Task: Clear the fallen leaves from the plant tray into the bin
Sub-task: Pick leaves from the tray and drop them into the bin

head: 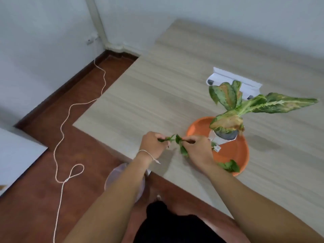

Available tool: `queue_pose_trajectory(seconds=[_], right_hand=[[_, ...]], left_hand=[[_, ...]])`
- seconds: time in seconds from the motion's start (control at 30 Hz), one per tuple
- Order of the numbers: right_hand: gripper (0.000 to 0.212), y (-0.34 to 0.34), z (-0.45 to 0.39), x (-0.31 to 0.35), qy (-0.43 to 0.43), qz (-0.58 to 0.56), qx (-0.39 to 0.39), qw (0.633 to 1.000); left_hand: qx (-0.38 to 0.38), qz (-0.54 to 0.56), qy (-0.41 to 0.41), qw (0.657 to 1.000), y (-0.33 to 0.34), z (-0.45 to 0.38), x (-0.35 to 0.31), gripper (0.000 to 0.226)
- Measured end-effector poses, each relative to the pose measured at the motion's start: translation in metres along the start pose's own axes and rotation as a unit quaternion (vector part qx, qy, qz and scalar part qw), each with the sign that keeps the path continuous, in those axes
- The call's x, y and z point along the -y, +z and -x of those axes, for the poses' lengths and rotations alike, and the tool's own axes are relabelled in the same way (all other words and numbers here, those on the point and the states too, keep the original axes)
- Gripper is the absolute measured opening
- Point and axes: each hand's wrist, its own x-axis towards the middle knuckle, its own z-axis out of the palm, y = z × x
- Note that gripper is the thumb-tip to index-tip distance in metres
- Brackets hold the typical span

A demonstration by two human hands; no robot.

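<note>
An orange round plant tray (235, 151) rests on the wooden table, with a potted plant (226, 135) of speckled green and yellow leaves standing in it. A leafy green stem (177, 140) stretches between my two hands just left of the tray. My left hand (152, 143) pinches its left end and my right hand (198, 148) pinches its right part, with leaves hanging below. More fallen green leaves (229, 166) lie at the tray's front rim. A pale translucent bin (114, 176) stands on the floor below the table edge, mostly hidden by my left forearm.
A white box (233, 81) lies on the table behind the plant. A white cord (64, 120) snakes across the red-brown floor on the left. A pipe runs down the wall corner. A white surface edge shows at far left.
</note>
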Motion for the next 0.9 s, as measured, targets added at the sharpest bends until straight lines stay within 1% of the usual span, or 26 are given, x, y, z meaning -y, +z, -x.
queue_pose_trajectory(seconds=[0.1, 0.27, 0.33, 0.43, 0.53, 0.57, 0.63, 0.67, 0.73, 0.8, 0.9], right_hand=[[0.014, 0.045, 0.008, 0.024, -0.056, 0.012, 0.080, 0.995], [0.012, 0.139, 0.043, 0.057, -0.172, 0.009, 0.181, 0.968], [0.013, 0.180, 0.060, 0.059, -0.206, 0.024, 0.220, 0.953], [0.012, 0.239, 0.084, 0.038, -0.212, 0.048, 0.256, 0.942], [0.009, 0.298, 0.092, -0.004, -0.220, 0.065, 0.306, 0.924], [0.008, 0.318, 0.090, -0.020, -0.223, 0.077, 0.317, 0.919], [0.012, 0.357, 0.083, -0.060, -0.207, 0.119, 0.333, 0.912], [0.012, 0.373, 0.079, -0.080, -0.190, 0.137, 0.334, 0.913], [0.006, 0.406, 0.067, -0.118, -0.161, 0.161, 0.311, 0.923], [0.009, 0.434, 0.054, -0.151, -0.137, 0.176, 0.293, 0.930], [0.011, 0.463, 0.038, -0.188, -0.140, 0.210, 0.299, 0.920]], left_hand=[[-0.085, 0.032, -0.062, 0.994, -0.033, 0.026, 0.047, 0.015], [-0.188, 0.097, -0.141, 0.967, -0.088, 0.075, 0.139, 0.021], [-0.217, 0.110, -0.183, 0.952, -0.103, 0.087, 0.176, 0.018], [-0.228, 0.112, -0.227, 0.940, -0.109, 0.098, 0.230, 0.003], [-0.239, 0.116, -0.267, 0.927, -0.100, 0.092, 0.287, 0.005], [-0.229, 0.111, -0.282, 0.925, -0.095, 0.088, 0.306, 0.005], [-0.204, 0.094, -0.303, 0.926, -0.078, 0.080, 0.347, 0.006], [-0.192, 0.089, -0.310, 0.927, -0.068, 0.076, 0.369, 0.007], [-0.166, 0.070, -0.333, 0.926, -0.054, 0.067, 0.408, 0.012], [-0.146, 0.048, -0.347, 0.925, -0.041, 0.055, 0.445, 0.019], [-0.133, 0.012, -0.342, 0.930, -0.028, 0.036, 0.485, 0.021]])
